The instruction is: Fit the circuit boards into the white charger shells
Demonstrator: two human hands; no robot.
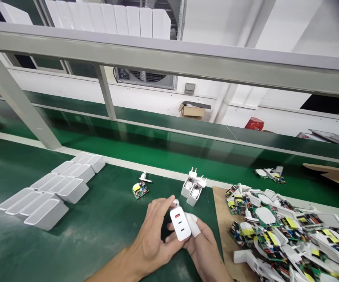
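A white USB wall charger is held between both my hands, its face with one red port and two small dark slots turned toward me. My left hand has its thumb and fingers closed about the charger's left side. My right hand grips it from the right and behind, with white covers on its fingertips. Just beyond stand two open white charger housings with plug-pin pieces sticking out of their tops. Left of these lies a small circuit board beside a white plug piece.
Rows of empty white housings lie on the green table at left. A heap of circuit boards with white parts covers cardboard at right. A green conveyor belt runs behind, under a metal frame rail.
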